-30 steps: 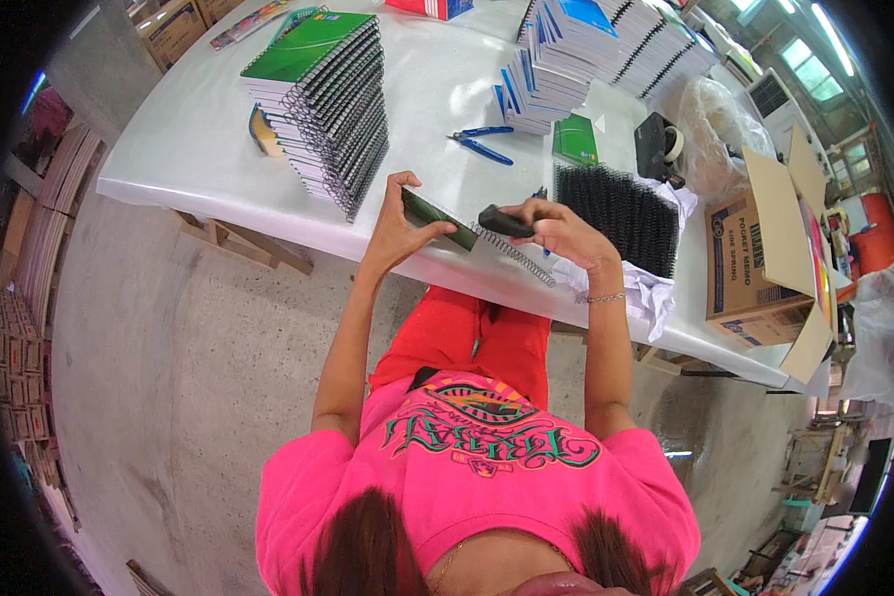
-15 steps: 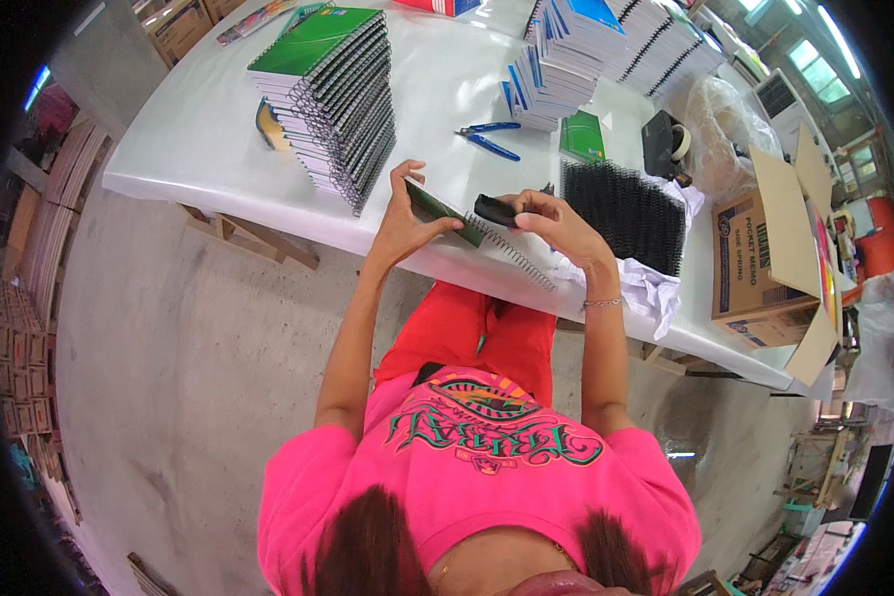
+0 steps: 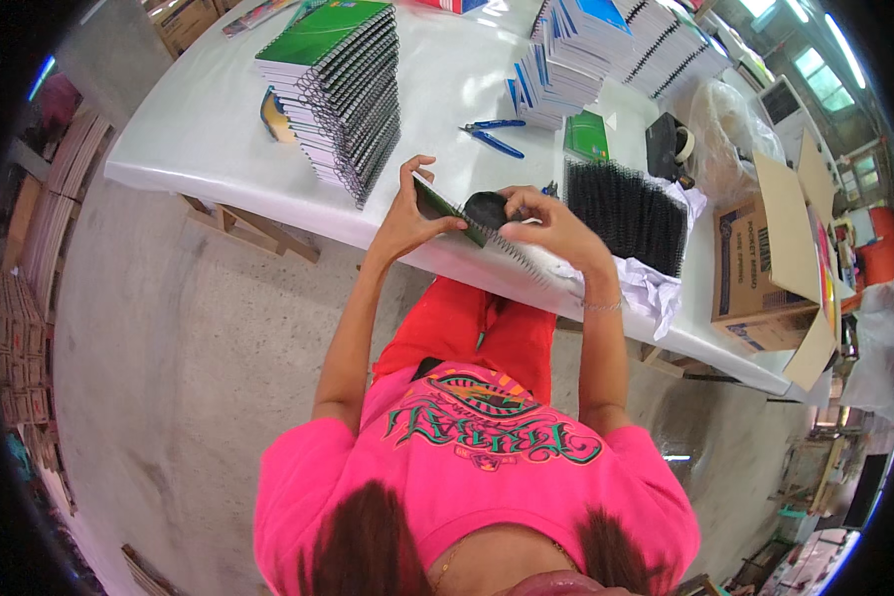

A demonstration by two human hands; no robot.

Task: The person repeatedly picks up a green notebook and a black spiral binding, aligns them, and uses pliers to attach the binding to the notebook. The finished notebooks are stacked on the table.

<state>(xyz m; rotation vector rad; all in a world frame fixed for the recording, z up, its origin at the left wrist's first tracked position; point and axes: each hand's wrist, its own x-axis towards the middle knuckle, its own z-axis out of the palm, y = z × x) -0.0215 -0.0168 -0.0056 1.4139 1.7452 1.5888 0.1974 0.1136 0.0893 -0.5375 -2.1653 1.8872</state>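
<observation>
My left hand [image 3: 405,226] grips a green-covered notebook [image 3: 433,202] by its edges, tilted above the table's near edge. A dark spiral wire coil [image 3: 522,258] runs along the notebook's edge, its loose end sticking out to the right. In my right hand [image 3: 558,233] is a round black cup-like piece [image 3: 486,209], held in the fingers against the coil where it meets the notebook. Just right of that hand lies a pile of black spiral coils [image 3: 626,214] on crumpled white paper [image 3: 651,288].
A tall stack of green spiral notebooks [image 3: 343,109] stands at left, with blue-handled cutters [image 3: 495,137] right of it. Blue-covered pads [image 3: 571,70] are piled behind. A green notebook [image 3: 587,136], a black tape dispenser [image 3: 663,147] and an open carton [image 3: 750,263] are on the right.
The black piece has turned so its round face shows more. My right hand's fingers have shifted on it. The notebook stays nearly in place.
</observation>
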